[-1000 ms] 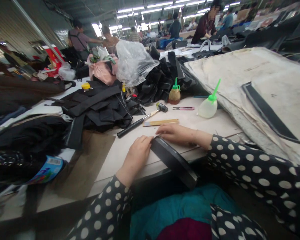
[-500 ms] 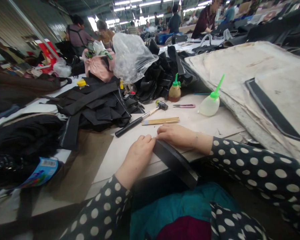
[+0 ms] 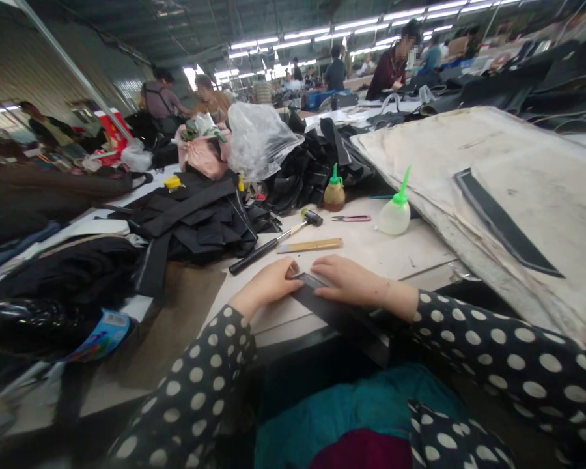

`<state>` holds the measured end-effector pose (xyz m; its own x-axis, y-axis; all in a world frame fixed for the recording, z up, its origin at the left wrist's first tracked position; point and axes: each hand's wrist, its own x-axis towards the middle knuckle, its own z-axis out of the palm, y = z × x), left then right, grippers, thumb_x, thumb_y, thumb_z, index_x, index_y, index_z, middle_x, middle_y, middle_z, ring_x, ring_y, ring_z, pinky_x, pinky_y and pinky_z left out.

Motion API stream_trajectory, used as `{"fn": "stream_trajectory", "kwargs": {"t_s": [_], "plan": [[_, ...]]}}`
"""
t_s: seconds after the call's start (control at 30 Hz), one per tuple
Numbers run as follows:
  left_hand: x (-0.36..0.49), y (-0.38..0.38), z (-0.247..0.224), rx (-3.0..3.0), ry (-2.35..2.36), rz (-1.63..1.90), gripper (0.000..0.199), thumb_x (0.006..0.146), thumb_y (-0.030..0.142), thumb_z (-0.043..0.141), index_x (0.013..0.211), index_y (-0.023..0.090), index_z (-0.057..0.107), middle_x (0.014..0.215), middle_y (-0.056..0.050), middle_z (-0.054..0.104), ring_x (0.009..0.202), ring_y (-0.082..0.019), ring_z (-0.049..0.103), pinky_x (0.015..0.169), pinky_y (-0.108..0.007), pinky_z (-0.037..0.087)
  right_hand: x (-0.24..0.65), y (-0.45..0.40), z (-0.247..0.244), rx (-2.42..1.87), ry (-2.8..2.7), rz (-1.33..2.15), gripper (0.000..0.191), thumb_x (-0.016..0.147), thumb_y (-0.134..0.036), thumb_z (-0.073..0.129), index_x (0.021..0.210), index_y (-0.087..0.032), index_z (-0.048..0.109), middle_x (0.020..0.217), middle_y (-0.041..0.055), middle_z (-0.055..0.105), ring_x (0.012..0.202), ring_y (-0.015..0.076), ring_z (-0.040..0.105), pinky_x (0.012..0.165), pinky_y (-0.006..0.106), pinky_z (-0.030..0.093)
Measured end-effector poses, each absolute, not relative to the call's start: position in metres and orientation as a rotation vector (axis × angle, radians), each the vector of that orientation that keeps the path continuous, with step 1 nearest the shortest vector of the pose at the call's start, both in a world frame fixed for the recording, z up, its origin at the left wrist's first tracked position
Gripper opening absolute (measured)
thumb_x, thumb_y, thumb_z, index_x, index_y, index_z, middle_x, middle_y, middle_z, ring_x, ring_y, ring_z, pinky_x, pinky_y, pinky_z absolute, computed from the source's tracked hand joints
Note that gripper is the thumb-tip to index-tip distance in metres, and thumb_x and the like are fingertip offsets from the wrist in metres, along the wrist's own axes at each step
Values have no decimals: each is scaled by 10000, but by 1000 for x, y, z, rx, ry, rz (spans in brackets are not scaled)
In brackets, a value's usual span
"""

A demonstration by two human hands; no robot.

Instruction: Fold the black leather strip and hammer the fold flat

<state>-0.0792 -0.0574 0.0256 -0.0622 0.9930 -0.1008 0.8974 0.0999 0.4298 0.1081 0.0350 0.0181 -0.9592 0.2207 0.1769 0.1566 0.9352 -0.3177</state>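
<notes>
A black strip, likely leather or similar sheet, lies over the table's near edge, its near end hanging toward my lap. My left hand grips the far end's left corner, thumb on top and fingers curled round it. On the right side, my right hand holds the strip's edge with its thumb on the upper face and fingers stretched past it. Just beyond the hands are a flat yellowish stick and a hammer with a black handle. Farther back lie pink thread snips.
Two squeeze bottles, one brown and one clear, have green nozzles. Piled black strips occupy the left, near a dark drink bottle. A pale padded board bearing one black strip rises at right. Co-workers stand in the background.
My fingers have shifted on the strip: the left thumb now lies over its end, and the right hand has opened out along its edge. The camera view has tilted up.
</notes>
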Motion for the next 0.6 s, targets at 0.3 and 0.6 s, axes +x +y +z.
{"fn": "stream_trajectory", "kwargs": {"t_s": [0.3,0.6], "plan": [[-74,-70,35,1626,1761,626,337,811,434,410,737,158,589,711,-1,560,706,-155,500,662,-257,385,106,33,14,-262,-2791,717,177,760,-228,611,906,-128,620,1025,113,590,983,223,523,878,354,402],[-101,-107,26,1304,2119,1117,336,807,439,433,733,158,602,649,7,531,673,-148,500,592,-238,379,109,27,48,-650,-2900,1279,350,700,-204,566,1048,-175,578,951,49,641,850,193,583,753,295,444]]}}
